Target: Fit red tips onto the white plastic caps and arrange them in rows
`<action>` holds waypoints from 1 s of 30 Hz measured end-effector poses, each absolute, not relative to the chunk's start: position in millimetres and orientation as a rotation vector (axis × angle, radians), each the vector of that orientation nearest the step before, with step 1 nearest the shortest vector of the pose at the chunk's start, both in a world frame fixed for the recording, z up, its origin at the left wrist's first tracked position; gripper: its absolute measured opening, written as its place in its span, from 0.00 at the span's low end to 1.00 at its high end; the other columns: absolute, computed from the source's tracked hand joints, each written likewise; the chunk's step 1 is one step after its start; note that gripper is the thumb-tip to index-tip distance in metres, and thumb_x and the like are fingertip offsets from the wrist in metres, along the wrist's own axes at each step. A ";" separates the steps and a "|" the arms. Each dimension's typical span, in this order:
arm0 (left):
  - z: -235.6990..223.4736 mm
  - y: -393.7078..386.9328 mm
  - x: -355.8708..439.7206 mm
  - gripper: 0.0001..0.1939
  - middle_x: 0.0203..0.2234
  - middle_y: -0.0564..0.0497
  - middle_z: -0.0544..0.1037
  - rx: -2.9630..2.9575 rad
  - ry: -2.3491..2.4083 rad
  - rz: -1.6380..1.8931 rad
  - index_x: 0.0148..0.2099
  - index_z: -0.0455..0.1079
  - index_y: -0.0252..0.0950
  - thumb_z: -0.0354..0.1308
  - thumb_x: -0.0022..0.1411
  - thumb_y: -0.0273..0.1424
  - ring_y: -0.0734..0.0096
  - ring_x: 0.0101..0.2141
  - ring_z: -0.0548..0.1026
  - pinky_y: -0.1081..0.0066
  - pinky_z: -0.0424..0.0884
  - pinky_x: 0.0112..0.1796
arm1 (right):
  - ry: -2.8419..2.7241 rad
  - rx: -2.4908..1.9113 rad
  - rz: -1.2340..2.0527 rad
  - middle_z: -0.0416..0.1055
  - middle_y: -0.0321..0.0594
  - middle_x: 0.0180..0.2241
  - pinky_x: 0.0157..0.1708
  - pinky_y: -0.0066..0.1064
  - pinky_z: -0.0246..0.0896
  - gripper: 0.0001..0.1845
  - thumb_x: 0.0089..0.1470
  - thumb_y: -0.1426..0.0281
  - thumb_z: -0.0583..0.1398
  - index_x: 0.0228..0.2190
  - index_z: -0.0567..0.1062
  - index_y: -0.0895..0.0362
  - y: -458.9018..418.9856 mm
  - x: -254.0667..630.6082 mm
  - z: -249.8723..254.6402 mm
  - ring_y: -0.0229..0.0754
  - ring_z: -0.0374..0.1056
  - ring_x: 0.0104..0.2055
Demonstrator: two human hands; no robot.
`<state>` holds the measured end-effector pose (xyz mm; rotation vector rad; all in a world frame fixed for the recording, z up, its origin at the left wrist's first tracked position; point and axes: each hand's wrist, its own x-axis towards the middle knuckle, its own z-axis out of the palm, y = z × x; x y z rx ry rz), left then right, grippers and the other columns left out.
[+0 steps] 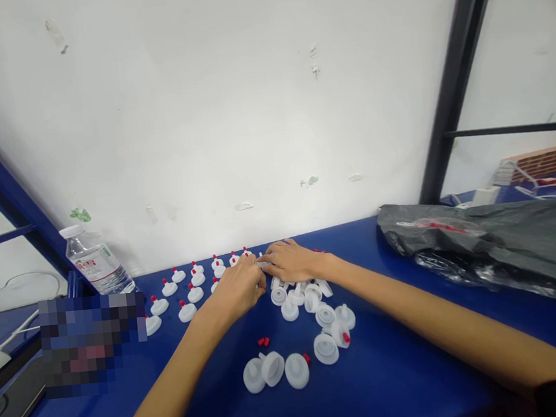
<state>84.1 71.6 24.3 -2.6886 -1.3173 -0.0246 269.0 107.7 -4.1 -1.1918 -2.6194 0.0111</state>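
My left hand [240, 284] is closed, its fingers curled at the near side of the rows. A small white tip [261, 256] shows between its fingers and those of my right hand, apparently the spout of a white plastic cap; the rest is hidden. My right hand [290, 261] lies palm down with fingers stretched out to the left, its fingertips close to that tip. Beneath and in front of it is a loose pile of white spouted caps [289, 308]. On the left, white caps with red tips [187, 312] stand upright in rows.
Small red tips [264, 342] lie near several loose white caps [297, 371] at the front of the blue table [395, 380]. A water bottle [98, 260] stands back left, by a blurred patch. A grey plastic bag [485, 242] lies right. A white wall [230, 109] rises behind.
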 end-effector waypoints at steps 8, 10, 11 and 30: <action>25.1 66.4 85.7 0.07 0.40 0.43 0.73 -2.682 -1.345 -0.149 0.33 0.76 0.38 0.56 0.57 0.27 0.56 0.41 0.75 0.65 0.69 0.36 | -2.677 -1.204 0.087 0.58 0.52 0.66 0.63 0.64 0.41 0.26 0.69 0.62 0.45 0.62 0.67 0.55 108.2 268.8 -4.5 0.60 0.49 0.69; 28.3 68.1 83.8 0.07 0.41 0.44 0.73 -2.653 -1.367 -0.219 0.35 0.75 0.39 0.55 0.59 0.29 0.58 0.39 0.76 0.65 0.68 0.35 | -2.683 -1.180 0.103 0.59 0.52 0.66 0.63 0.66 0.40 0.25 0.69 0.64 0.45 0.61 0.67 0.56 107.7 269.1 -4.2 0.59 0.50 0.69; 29.9 69.4 82.4 0.08 0.42 0.45 0.73 -2.634 -1.381 -0.265 0.37 0.75 0.39 0.54 0.60 0.30 0.59 0.39 0.76 0.65 0.68 0.34 | -2.677 -1.165 0.114 0.61 0.52 0.65 0.63 0.66 0.40 0.25 0.69 0.65 0.45 0.60 0.68 0.56 107.3 269.3 -3.7 0.58 0.51 0.69; 37.7 97.0 59.8 0.16 0.30 0.50 0.83 -2.516 -1.731 -1.331 0.46 0.79 0.37 0.58 0.62 0.39 0.67 0.26 0.76 0.69 0.67 0.31 | -2.045 -0.729 0.584 0.76 0.38 0.41 0.46 0.36 0.68 0.12 0.54 0.67 0.66 0.40 0.72 0.54 105.7 271.7 19.9 0.42 0.74 0.44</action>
